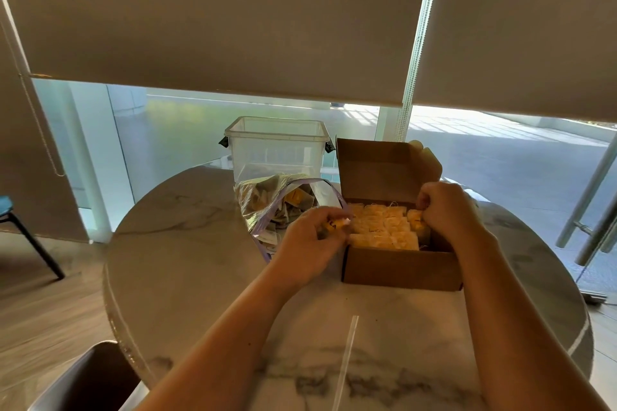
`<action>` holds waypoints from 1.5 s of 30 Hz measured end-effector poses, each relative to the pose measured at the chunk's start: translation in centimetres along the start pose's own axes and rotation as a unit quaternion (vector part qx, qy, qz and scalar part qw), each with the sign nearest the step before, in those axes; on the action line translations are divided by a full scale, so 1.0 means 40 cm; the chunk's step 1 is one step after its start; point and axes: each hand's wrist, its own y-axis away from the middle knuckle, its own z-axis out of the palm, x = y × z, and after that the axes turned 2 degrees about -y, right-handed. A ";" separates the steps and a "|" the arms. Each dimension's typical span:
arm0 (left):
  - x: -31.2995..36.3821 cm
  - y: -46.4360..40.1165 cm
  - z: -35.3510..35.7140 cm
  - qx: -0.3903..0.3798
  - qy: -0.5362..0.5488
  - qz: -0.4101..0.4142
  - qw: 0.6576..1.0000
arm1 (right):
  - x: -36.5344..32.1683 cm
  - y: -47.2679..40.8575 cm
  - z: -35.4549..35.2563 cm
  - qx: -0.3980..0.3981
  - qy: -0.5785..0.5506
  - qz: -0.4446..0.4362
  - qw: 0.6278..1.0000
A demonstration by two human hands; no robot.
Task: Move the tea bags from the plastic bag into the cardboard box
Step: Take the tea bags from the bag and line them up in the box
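A thin clear plastic strip (347,360) lies nearest on the round marble table (187,243). A yellow-tagged tea bag (335,223) is pinched in the left hand (309,243) beside the open brown cardboard box (397,264); the right hand (447,210) is curled on packed tea bags (384,227) inside. More remain in the crinkly clear plastic bag (267,207). Bags judged light, soft, tearable; best pinched by the paper edge.

Bag (267,207) left of box (400,264) (tub (277,150) behind).
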 end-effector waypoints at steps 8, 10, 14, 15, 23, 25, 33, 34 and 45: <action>0.036 0.005 -0.007 0.026 0.156 0.041 0.987 | -0.190 0.101 -0.051 -0.157 -0.318 -0.094 0.930; 0.041 0.008 -0.009 0.035 0.154 0.053 0.986 | -0.208 0.112 -0.048 -0.180 -0.358 -0.088 0.912; 0.035 0.007 -0.009 0.042 0.142 0.055 0.988 | -0.200 0.116 -0.044 -0.188 -0.406 -0.083 0.891; 0.032 0.005 -0.007 0.042 0.129 0.048 0.990 | -0.195 0.116 -0.046 -0.187 -0.412 -0.079 0.888; 0.010 0.002 0.001 0.005 0.031 0.039 0.999 | -0.131 0.091 -0.090 -0.114 -0.482 -0.004 0.868; 0.009 0.002 0.003 0.000 0.023 0.042 0.999 | -0.104 0.078 -0.095 -0.069 -0.435 0.014 0.898; 0.003 0.006 0.005 -0.009 -0.002 0.061 0.998 | 0.009 0.053 -0.078 -0.023 -0.116 0.015 0.993; 0.003 0.006 0.005 -0.012 -0.002 0.063 0.998 | 0.008 0.052 -0.075 -0.042 -0.101 0.011 0.994; -0.004 0.003 0.008 -0.016 -0.007 0.066 0.998 | -0.040 0.031 -0.027 -0.178 0.057 0.020 0.982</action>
